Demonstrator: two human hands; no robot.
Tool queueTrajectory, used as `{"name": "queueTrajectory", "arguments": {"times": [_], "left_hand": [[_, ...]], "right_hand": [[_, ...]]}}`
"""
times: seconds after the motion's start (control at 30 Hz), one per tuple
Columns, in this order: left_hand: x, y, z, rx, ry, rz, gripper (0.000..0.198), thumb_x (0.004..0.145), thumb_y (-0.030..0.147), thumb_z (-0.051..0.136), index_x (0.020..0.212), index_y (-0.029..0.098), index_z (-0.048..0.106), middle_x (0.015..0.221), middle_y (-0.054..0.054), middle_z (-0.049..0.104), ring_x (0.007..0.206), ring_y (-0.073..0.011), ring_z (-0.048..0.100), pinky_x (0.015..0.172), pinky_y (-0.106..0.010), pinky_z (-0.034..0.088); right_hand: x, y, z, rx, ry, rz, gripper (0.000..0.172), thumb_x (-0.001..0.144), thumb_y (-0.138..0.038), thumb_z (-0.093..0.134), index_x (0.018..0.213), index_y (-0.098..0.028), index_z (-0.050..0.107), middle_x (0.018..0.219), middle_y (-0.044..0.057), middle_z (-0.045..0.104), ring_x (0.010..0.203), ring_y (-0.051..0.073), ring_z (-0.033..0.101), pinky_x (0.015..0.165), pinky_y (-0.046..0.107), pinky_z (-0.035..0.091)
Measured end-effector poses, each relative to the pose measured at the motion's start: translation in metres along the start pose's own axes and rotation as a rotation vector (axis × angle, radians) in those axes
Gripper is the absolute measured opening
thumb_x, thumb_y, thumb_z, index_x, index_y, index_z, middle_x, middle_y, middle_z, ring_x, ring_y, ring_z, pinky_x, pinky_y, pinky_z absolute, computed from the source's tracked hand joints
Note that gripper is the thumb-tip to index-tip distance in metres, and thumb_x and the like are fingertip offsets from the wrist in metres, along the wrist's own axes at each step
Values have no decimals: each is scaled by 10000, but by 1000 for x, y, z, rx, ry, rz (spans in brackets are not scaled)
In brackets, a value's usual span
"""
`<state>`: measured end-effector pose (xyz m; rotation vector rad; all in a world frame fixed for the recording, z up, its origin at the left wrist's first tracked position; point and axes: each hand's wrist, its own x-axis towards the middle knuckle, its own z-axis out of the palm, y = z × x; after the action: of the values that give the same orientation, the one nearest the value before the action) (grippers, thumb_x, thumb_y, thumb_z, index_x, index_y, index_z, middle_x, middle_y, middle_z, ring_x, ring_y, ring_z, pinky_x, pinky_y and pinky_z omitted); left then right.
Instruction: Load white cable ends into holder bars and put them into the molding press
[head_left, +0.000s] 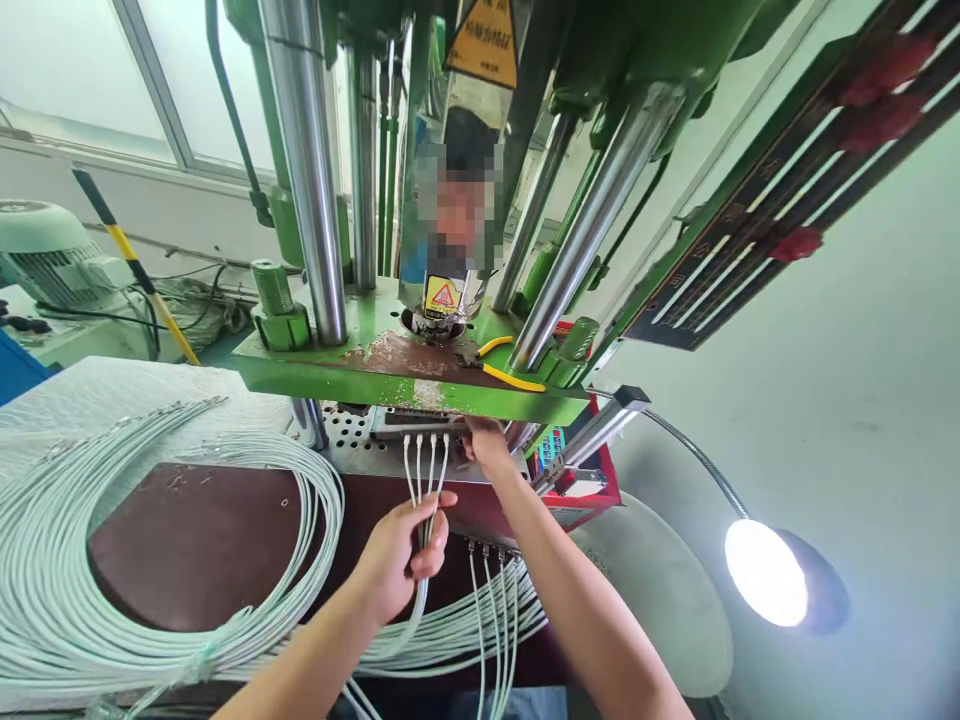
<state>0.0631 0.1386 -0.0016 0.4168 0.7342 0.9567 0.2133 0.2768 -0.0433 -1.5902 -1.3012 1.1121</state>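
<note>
Cables (420, 470) clasped in left hand (397, 552), right hand (485, 446) (grip unclear) at gap below plate edge (375, 386)

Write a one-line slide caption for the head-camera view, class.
The left hand holds four pale cables while the right hand reaches beneath the edge of a green plate.

I am holding four thin white cables (431, 468), which are running upward side by side, their pale tips reaching the front edge of a flat grey metal block (385, 425). Below my grip they are bunching together and curving down toward the left. The block is lying flat, its rear part disappearing from my sight beneath the green plate (360, 386)
</note>
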Motion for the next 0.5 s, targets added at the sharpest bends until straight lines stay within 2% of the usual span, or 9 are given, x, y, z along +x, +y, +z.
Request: {"name": "queueTrajectory", "arguments": {"times": [0.1,0.2,0.27,0.33,0.4,0.5], "left_hand": [[-29,-27,-1,-70,23,-84,275,815,303,623,1019,122,591,485,73,473,328,-28,202,392,-202,114],[-45,-46,-2,-102,69,-138,275,836,348,617,992,124,584,459,79,453,324,-26,178,393,-198,97],[-49,-52,0,-104,100,-149,284,852,380,607,973,123,585,449,77,447,325,-25,166,392,-196,90],[-48,-52,3,-103,124,-146,279,860,381,601,961,121,588,451,72,456,326,-25,163,389,-194,90],[-46,-50,4,-105,147,-141,246,865,346,594,952,116,591,446,71,454,326,-25,164,386,-192,92],[-43,-47,6,-117,207,-122,196,876,282,558,950,105,594,428,77,431,324,-26,159,382,-189,92]], "right_hand": [[-35,17,-5,-63,-58,13,462,995,-427,295,886,-135,636,475,-59,434,363,78,395,380,193,318],[-63,29,-14,-170,-145,-17,363,940,-437,432,882,-158,656,519,-40,520,416,95,479,428,200,370],[-72,31,-19,-265,-186,-66,248,858,-406,597,878,-172,676,622,-11,617,555,129,588,532,221,440],[-75,29,-20,-366,-184,-115,199,820,-359,664,894,-176,685,778,31,689,764,180,656,679,255,476],[-75,26,-20,-459,-153,-143,202,857,-336,631,953,-165,679,927,77,711,934,222,658,788,288,467],[-75,23,-15,-576,-125,-153,252,907,-344,578,1054,-155,654,1010,111,712,1006,243,655,824,304,453]]}}
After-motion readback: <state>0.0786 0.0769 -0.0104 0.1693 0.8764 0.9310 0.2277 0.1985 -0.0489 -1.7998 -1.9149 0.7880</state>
